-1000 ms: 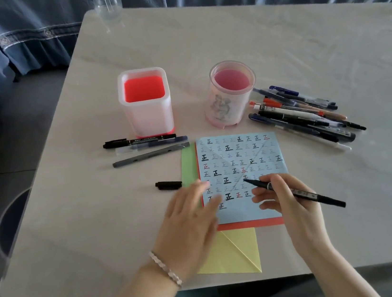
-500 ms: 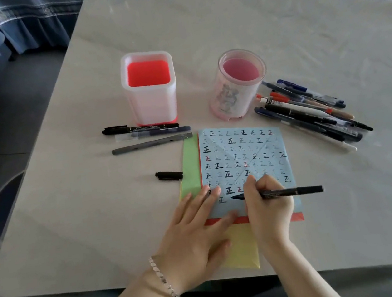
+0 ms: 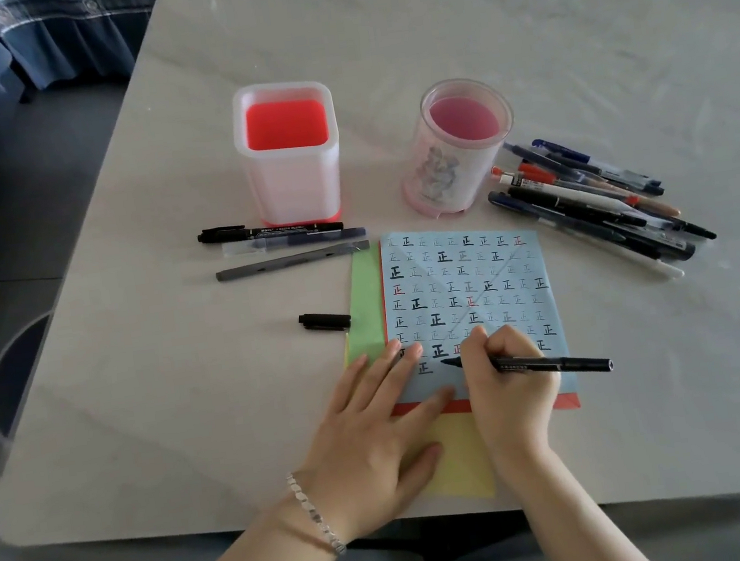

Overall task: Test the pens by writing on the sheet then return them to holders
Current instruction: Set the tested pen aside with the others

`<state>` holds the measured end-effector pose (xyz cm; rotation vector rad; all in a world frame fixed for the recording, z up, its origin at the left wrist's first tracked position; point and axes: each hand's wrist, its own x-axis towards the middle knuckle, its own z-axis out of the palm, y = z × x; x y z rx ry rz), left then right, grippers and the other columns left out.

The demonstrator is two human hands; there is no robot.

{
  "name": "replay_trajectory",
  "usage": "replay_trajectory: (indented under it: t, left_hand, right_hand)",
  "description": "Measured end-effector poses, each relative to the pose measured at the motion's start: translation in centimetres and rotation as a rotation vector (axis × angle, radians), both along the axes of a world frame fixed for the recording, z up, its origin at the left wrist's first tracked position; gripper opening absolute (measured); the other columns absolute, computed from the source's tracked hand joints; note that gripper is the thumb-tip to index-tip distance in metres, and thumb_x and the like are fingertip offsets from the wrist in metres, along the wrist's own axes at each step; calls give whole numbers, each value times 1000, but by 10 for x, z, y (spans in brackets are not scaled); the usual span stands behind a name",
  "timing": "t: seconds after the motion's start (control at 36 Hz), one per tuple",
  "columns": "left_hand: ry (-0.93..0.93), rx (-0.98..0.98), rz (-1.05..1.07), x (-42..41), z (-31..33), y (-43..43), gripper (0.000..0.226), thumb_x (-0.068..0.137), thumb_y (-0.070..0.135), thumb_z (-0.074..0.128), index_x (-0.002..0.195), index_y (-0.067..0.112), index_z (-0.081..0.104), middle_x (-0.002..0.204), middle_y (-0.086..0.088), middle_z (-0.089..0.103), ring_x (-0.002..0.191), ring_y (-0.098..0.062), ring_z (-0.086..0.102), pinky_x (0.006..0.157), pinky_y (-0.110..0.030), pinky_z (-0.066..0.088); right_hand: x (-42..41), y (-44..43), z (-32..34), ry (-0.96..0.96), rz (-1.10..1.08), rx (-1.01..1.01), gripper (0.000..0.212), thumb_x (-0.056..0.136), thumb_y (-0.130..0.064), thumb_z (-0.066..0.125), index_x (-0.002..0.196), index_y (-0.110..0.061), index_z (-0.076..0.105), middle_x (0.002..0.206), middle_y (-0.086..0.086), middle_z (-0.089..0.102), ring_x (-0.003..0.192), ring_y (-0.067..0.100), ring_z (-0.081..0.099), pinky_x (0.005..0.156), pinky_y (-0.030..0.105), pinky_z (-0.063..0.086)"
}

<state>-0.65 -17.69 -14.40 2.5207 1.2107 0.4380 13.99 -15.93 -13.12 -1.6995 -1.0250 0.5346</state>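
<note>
Marker (image 3: 553,362), black, uncapped: clamped in my right hand (image 3: 509,384), fingers curled round the barrel close to the nib; nib down on the blue sheet (image 3: 467,286), in a low row just ahead of my left fingertips.

Left hand (image 3: 378,430): flat, fingers straight, pressing the sheet's near corner; bracelet (image 3: 316,513) at the wrist.

Handling, as I judge it: hold the paper pinned while the broad nib drags; light pressure; set the mark in the free space beside the last one; lift straight off; keep the heel of the writing hand clear of fresh ink. Cap (image 3: 324,322) lies just beyond my left hand, off the sheet; refit it before the marker goes to a holder.

Holders: square holder (image 3: 291,159) and round holder (image 3: 459,151), well beyond both hands, no pens showing in either.

Pens: row of three (image 3: 292,241) far-left of my left hand; loose pile (image 3: 593,203) far-right of my right hand.

Underlays: green (image 3: 369,308), red (image 3: 432,408) and yellow (image 3: 457,457) papers under the sheet.

Surface: table (image 3: 516,49), pale, stone-patterned, faint sheen, rounded corners.

Room: blue draped fabric (image 3: 45,40) past the far edge; grey floor off to the left.
</note>
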Motion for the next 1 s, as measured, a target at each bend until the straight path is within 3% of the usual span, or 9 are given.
replay_trajectory:
  t: [0.08, 0.17, 0.31, 0.53, 0.83, 0.92, 1.0]
  left_hand:
    - [6, -6, -2, 0, 0, 0, 44, 87, 42, 45, 124, 25, 58, 144, -14, 38, 136, -27, 27, 108, -44, 22]
    - [12, -9, -2, -1, 1, 0, 44, 87, 43, 44, 124, 25, 58, 144, -14, 39, 136, -26, 27, 109, -44, 21]
    - [16, -12, 2, -1, 0, 0, 44, 87, 43, 44, 124, 26, 59, 143, -14, 39, 136, -27, 28, 108, -44, 23]
    - [11, -8, 5, 0, 0, 0, 43, 86, 43, 45, 123, 26, 59, 143, -14, 40, 136, -26, 28, 107, -45, 24]
    - [35, -18, 2, 0, -1, 0, 44, 88, 44, 43, 125, 26, 58, 144, -14, 39, 137, -26, 27, 107, -45, 23]
    - [31, -19, 1, 0, -1, 0, 43, 87, 44, 44, 124, 26, 58, 144, -14, 39, 137, -27, 28, 107, -46, 24]
    - [31, -20, 2, 0, -1, 1, 44, 87, 44, 44, 124, 26, 58, 144, -14, 39, 136, -27, 28, 107, -45, 24]
  right_hand:
    - [0, 1, 0, -4, 4, -4, 39, 77, -19, 55, 47, -16, 31, 42, -2, 30, 46, 9, 31, 46, 16, 26]
    - [0, 1, 0, 6, 9, -6, 40, 78, -19, 56, 48, -10, 31, 43, 16, 37, 45, 11, 32, 47, 20, 28]
    - [0, 1, 0, -57, 16, -6, 47, 82, 0, 60, 48, -15, 32, 43, -3, 31, 44, 6, 33, 46, 13, 28]
    - [0, 2, -2, -45, -36, 6, 37, 77, -20, 53, 48, -17, 30, 43, -4, 29, 47, 10, 30, 46, 15, 26]
    - [3, -1, -6, -71, -8, 19, 45, 77, -6, 58, 46, -21, 28, 40, -7, 27, 44, 6, 32, 47, 11, 27]
    - [3, 0, -6, -29, -23, 23, 38, 74, -14, 54, 46, -19, 29, 44, -4, 38, 43, 6, 32, 47, 11, 27]
    - [1, 1, -6, -48, -26, 21, 36, 74, -17, 53, 46, -18, 31, 40, -5, 31, 45, 9, 31, 47, 12, 27]
